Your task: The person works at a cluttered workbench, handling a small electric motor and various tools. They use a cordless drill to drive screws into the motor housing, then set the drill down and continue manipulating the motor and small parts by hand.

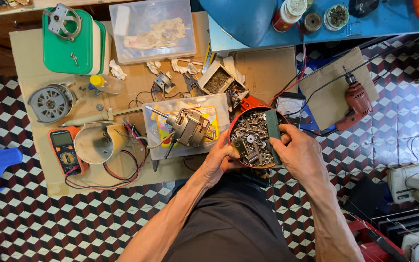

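Note:
A round red bowl (242, 114) full of several screws, nuts and washers (253, 133) sits just in front of me. My left hand (219, 157) grips its near left rim, fingers curling into the metal bits. My right hand (302, 154) is closed on a flat dark green-grey bar (272, 130) that stands on edge across the bowl's right side. Left of the bowl, a small electric motor (187, 127) with a shaft lies on a clear plastic lid (157, 140).
A cardboard sheet (30, 53) covers the tiled floor. On it lie an orange multimeter (63, 150), a white funnel-shaped housing (95, 141), a grey rotor disc (50, 102), a green box (71, 41) and a clear tub (152, 29). A red drill (357, 102) lies at right.

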